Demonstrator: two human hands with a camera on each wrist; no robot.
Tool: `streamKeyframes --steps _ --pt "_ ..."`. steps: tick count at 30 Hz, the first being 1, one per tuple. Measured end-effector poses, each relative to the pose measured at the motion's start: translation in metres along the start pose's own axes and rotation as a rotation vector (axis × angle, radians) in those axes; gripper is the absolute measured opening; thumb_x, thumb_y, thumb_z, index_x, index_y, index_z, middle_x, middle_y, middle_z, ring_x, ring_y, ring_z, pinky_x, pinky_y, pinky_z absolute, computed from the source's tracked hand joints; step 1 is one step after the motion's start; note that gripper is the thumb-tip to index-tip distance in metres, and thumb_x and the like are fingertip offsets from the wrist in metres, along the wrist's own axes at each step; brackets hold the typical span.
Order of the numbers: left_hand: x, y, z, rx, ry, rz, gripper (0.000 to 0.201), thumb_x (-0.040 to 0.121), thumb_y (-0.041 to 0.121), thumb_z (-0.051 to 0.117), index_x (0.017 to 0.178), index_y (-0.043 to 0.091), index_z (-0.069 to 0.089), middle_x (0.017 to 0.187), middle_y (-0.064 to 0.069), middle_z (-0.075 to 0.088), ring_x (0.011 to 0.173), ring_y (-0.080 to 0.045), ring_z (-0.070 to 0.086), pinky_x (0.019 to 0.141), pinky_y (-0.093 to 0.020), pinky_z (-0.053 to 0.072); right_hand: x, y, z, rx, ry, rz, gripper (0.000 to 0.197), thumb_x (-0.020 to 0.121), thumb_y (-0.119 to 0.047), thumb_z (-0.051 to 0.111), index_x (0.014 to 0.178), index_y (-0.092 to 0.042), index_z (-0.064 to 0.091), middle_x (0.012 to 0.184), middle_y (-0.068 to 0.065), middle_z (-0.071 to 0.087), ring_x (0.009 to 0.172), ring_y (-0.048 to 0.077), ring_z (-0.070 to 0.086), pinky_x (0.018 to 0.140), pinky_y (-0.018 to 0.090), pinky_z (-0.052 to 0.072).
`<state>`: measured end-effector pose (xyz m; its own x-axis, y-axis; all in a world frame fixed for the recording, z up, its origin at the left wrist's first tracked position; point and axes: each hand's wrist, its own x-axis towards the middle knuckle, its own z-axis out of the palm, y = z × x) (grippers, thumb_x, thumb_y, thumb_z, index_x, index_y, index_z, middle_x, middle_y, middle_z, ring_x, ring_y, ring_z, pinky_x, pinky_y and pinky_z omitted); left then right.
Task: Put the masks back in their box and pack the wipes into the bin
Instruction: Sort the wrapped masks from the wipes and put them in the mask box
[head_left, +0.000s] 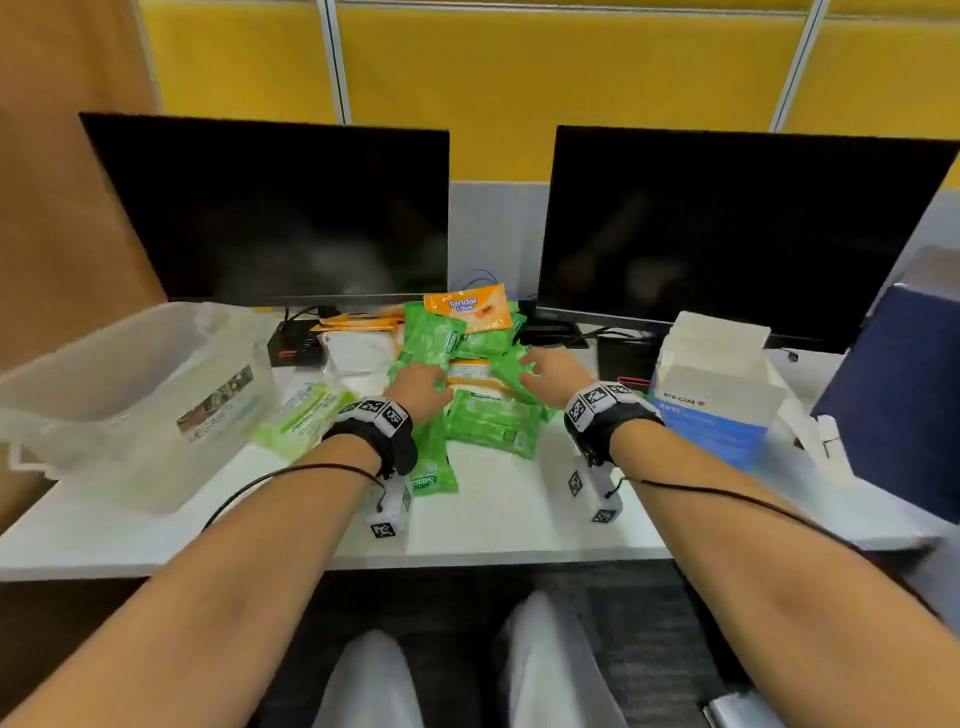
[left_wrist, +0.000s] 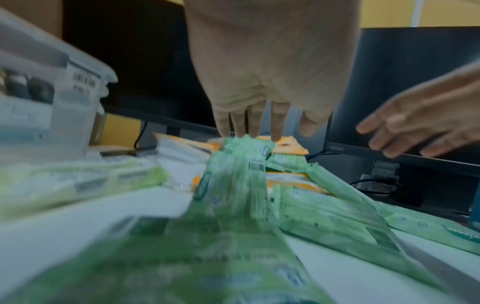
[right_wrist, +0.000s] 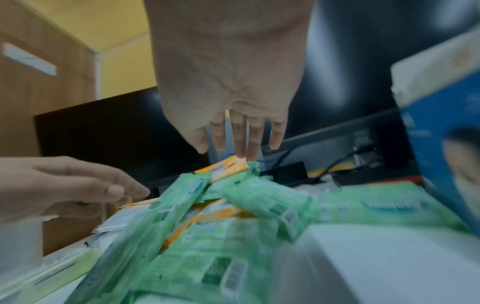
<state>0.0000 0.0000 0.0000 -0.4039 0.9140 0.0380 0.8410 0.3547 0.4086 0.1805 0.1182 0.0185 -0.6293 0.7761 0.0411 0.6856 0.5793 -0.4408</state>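
A heap of green wipe packs (head_left: 488, 421) with orange packs (head_left: 467, 307) among them lies mid-desk between the two monitors. My left hand (head_left: 418, 382) hovers over the heap's left side, fingers straight (left_wrist: 249, 125), holding nothing. My right hand (head_left: 550, 371) reaches over the heap's right side, fingers also straight (right_wrist: 240, 142) and apart from the packs. White masks in clear wrap (head_left: 358, 353) lie left of the heap. The clear plastic bin (head_left: 130, 395) stands at the left. The blue and white mask box (head_left: 722, 384) stands open at the right.
Two dark monitors (head_left: 291, 208) (head_left: 727, 228) close off the back, with cables and a small black device (head_left: 296, 343) under them. A pale green pack (head_left: 306, 415) lies by the bin. A dark blue chair back (head_left: 904, 400) stands at the right edge.
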Motion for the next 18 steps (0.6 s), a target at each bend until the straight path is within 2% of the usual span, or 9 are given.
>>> streamKeyframes --steps 3,5,7,9,10,12,13,16,18 --pt "0.007 -0.001 0.017 -0.077 -0.009 0.034 0.038 0.093 0.025 0.058 0.126 0.007 0.058 0.138 -0.014 0.048 0.127 -0.03 0.046 0.105 -0.037 0.036 -0.001 0.013 0.016 0.106 -0.072 0.099 0.038 0.094 -0.035 0.053 0.126 -0.016 0.059 0.129 0.011 0.058 0.116 0.028 0.056 0.095 0.03 0.042" --pt "0.012 -0.003 0.029 -0.099 -0.035 0.03 0.045 0.089 0.031 0.063 0.129 0.011 0.056 0.144 -0.012 0.044 0.134 -0.028 0.039 0.109 -0.039 0.032 0.005 0.021 0.031 0.152 -0.125 0.15 0.04 0.095 -0.038 0.051 0.127 -0.015 0.058 0.132 0.009 0.056 0.12 0.027 0.054 0.096 0.028 0.04" --pt "0.018 -0.009 0.041 0.002 -0.111 0.015 0.061 0.087 0.042 0.063 0.14 0.017 0.045 0.155 -0.009 0.028 0.145 -0.027 0.019 0.116 -0.044 0.02 0.012 0.02 0.043 0.202 -0.174 0.205 0.047 0.093 -0.041 0.054 0.131 -0.014 0.054 0.135 0.009 0.054 0.122 0.027 0.052 0.098 0.03 0.04" --pt "0.017 -0.013 0.051 0.056 -0.169 0.006 0.077 0.086 0.051 0.061 0.149 0.022 0.029 0.161 -0.004 0.011 0.148 -0.027 -0.004 0.117 -0.051 0.001 0.019 0.019 0.054 0.239 -0.207 0.286 0.058 0.086 -0.043 0.061 0.133 -0.01 0.05 0.133 0.012 0.054 0.118 0.03 0.054 0.097 0.034 0.046" --pt "0.015 -0.014 0.056 0.028 -0.18 0.013 0.084 0.084 0.054 0.061 0.151 0.024 0.022 0.161 -0.003 0.007 0.148 -0.026 -0.012 0.116 -0.052 -0.006 0.023 0.017 0.059 0.25 -0.214 0.317 0.059 0.084 -0.042 0.063 0.13 -0.007 0.052 0.128 0.012 0.056 0.114 0.03 0.056 0.093 0.034 0.049" --pt "0.013 -0.014 0.06 -0.098 -0.205 0.022 0.095 0.079 0.059 0.064 0.153 0.028 0.012 0.162 -0.001 0.002 0.146 -0.022 -0.021 0.114 -0.052 -0.015 0.03 0.012 0.061 0.31 -0.206 0.34 0.041 0.083 -0.034 0.066 0.114 -0.007 0.057 0.111 0.012 0.061 0.097 0.027 0.06 0.079 0.031 0.051" --pt "0.013 -0.016 0.06 -0.15 -0.218 0.032 0.102 0.076 0.06 0.067 0.153 0.03 0.007 0.162 -0.001 -0.001 0.145 -0.021 -0.023 0.113 -0.052 -0.017 0.033 0.009 0.06 0.428 -0.209 0.35 0.035 0.083 -0.029 0.068 0.108 -0.007 0.059 0.108 0.014 0.064 0.091 0.026 0.062 0.076 0.03 0.051" --pt "0.015 -0.025 0.059 -0.21 -0.233 0.082 0.116 0.068 0.053 0.078 0.152 0.036 0.0 0.161 0.002 -0.005 0.144 -0.022 -0.026 0.111 -0.054 -0.018 0.039 -0.002 0.053 1.127 -0.247 0.347 0.027 0.092 -0.024 0.061 0.105 -0.001 0.062 0.105 0.018 0.068 0.088 0.027 0.066 0.09 0.039 0.054" --pt "0.016 -0.03 0.061 -0.341 -0.167 0.099 0.1 0.075 0.04 0.077 0.151 0.037 0.013 0.161 0.002 0.003 0.145 -0.021 -0.021 0.113 -0.053 -0.017 0.042 -0.005 0.05 1.321 -0.246 0.35 0.03 0.099 -0.029 0.048 0.106 -0.004 0.061 0.093 0.014 0.068 0.084 0.025 0.065 0.085 0.036 0.054"
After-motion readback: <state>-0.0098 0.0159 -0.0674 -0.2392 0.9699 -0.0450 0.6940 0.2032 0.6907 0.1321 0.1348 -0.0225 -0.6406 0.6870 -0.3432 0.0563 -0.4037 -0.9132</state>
